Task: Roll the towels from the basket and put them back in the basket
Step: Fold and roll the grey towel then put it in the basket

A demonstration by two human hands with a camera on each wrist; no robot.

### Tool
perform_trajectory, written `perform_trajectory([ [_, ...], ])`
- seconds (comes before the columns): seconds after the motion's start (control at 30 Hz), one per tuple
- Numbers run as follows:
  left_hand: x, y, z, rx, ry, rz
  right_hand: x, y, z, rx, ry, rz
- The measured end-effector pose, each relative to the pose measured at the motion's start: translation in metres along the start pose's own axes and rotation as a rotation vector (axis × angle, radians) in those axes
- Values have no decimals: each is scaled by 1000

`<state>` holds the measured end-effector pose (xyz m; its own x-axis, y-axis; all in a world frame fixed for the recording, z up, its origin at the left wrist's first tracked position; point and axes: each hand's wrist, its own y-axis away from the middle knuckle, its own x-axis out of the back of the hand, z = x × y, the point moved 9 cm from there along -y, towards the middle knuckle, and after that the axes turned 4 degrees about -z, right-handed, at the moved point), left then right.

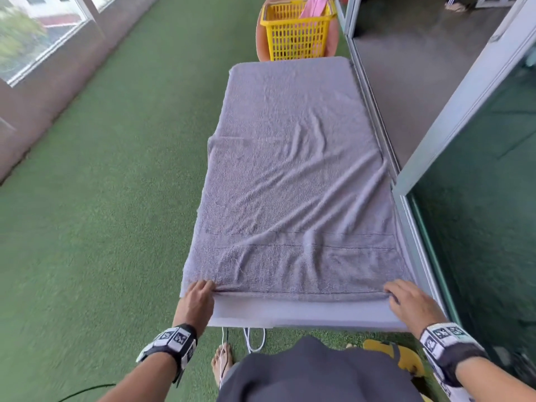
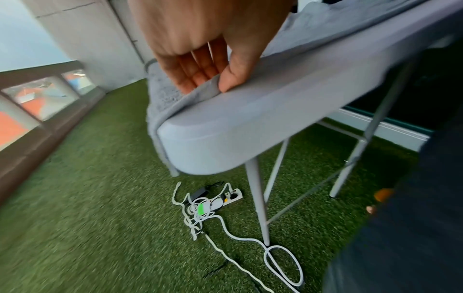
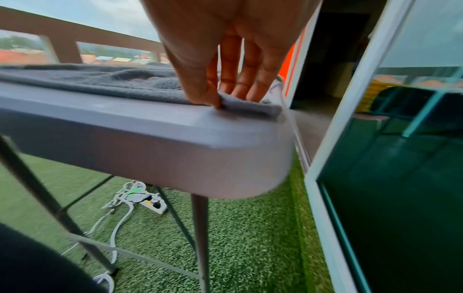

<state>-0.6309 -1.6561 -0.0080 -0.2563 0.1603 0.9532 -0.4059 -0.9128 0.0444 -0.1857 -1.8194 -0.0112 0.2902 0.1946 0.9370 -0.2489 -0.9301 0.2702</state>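
Grey terry, a towel (image 1: 293, 184), lies spread flat over nearly the whole table (image 1: 301, 313), its long axis running straight away from the person toward the basket (image 1: 295, 30). At the near end, a bare strip of table edge shows between the towel's hem and the person's body. The left hand (image 1: 197, 300) pinches the near left corner of the towel between thumb and fingers (image 2: 198, 73), right at the table's rounded corner; the towel's left side hangs a little over that edge. The right hand (image 1: 412, 303) pinches the near right corner the same way, thumb under and fingers (image 3: 250, 83) on top, the hem lifted slightly there.

Below the near end, a white cord (image 2: 250, 237) and a power strip (image 2: 233, 196) lie on green turf (image 1: 101, 198) between the table legs (image 2: 258, 198); a bare foot (image 1: 222, 364) and a yellow sandal (image 1: 397, 355) are close by. Tight along the table's right side runs a sliding door frame (image 1: 464, 111) with dark glass, leaving no room there. To the left, turf stretches open to a low wall (image 1: 43, 91). Diagonal wrinkles cross the towel's middle. Past the far end stands the yellow basket, on an orange chair (image 1: 330, 42), with pink cloth (image 1: 314, 7) draped inside it.
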Motion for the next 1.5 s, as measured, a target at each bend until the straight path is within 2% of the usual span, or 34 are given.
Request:
perform_trajectory([
  [0.1, -17, 13, 43, -215, 18, -82, 7, 13, 45, -167, 10, -9],
  [0.17, -22, 17, 51, -271, 20, -109, 7, 23, 60, -213, 4, -24],
  [0.23, -16, 15, 36, -190, 12, -66, 6, 28, 63, -208, 6, -7],
  [0.33, -4, 15, 6, -54, 9, 13, 9, 35, 68, -251, -28, 92],
  [0.43, 6, 20, -7, -43, 23, 72, 10, 42, 70, -253, -116, 206],
  [0.53, 14, 26, -13, -2, 69, 131, 10, 44, 66, -183, -135, 280],
  [0.73, 4, 31, -18, 55, 51, 27, 8, 40, 70, -234, -23, 201],
  [0.8, 3, 27, -19, 90, 20, 21, 8, 35, 69, -242, -51, 190],
  [0.9, 3, 23, -29, 255, -64, -9, 14, 33, 70, -278, -40, 207],
  [0.97, 10, 24, -32, 327, -64, 47, 17, 33, 63, -260, -65, 239],
  [1.03, 12, 28, -21, 258, -9, 109, 12, 36, 49, -180, -156, 242],
  [1.1, 2, 35, 1, 76, 52, 112, -2, 39, 36, -108, -179, 170],
  [1.17, -4, 42, 11, -27, 88, 141, -12, 40, 37, -112, -195, 136],
  [1.27, -4, 39, -2, 7, 100, 186, -8, 35, 44, -117, -232, 207],
  [1.33, -4, 34, -11, 67, 64, 148, -2, 32, 43, -92, -235, 280],
  [1.43, 4, 31, -10, 38, 26, 182, 6, 33, 45, -99, -214, 361],
  [1.5, 10, 30, -8, 10, 60, 191, 8, 34, 48, -109, -188, 362],
])
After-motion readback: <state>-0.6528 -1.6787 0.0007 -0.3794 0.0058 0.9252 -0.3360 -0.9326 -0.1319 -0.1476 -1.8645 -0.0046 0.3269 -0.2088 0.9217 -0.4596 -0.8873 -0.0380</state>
